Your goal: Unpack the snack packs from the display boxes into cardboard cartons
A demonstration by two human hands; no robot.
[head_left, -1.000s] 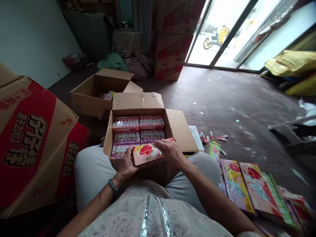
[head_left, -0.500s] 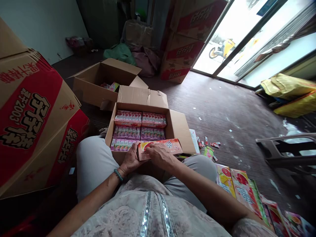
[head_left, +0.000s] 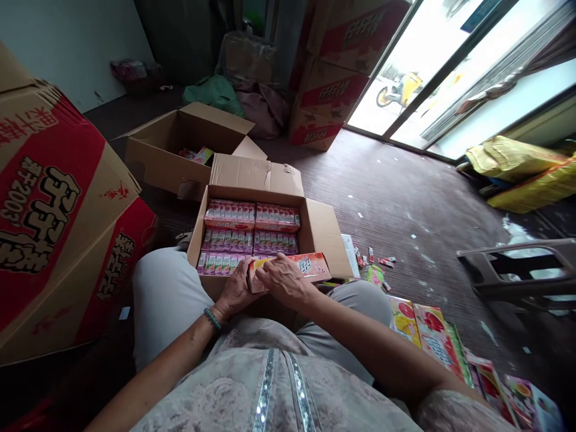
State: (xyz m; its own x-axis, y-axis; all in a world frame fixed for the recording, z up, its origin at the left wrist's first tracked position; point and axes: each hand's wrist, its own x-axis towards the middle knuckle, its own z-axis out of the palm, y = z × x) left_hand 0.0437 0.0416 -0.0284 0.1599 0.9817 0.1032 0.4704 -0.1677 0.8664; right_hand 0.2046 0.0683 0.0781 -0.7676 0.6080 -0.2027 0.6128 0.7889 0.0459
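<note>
An orange-pink candy box [head_left: 315, 266] lies level across my lap, over the near edge of an open carton [head_left: 197, 240]. My left hand [head_left: 234, 287], with a green bead bracelet at its wrist, grips the box's left end. My right hand [head_left: 283, 280] lies over the box's front and top, its bent fingers pressed near the left end. Part of the box is hidden under the right hand. Inside the carton, several packs of small wrapped sticks [head_left: 229, 240] stand in rows, with pink and purple wrapping.
A big red and brown carton [head_left: 40, 198] stands at my left. Behind the open carton is another open carton [head_left: 157, 171] with a few packs. Colourful boxes [head_left: 432, 336] lie at my right, near a plastic stool [head_left: 517, 270]. Stacked cartons [head_left: 333, 90] stand by the glass door.
My right hand has shifted slightly left along the candy box, its knuckles now raised more over the top. The whole view has shifted a little. Both hands stay on the box.
</note>
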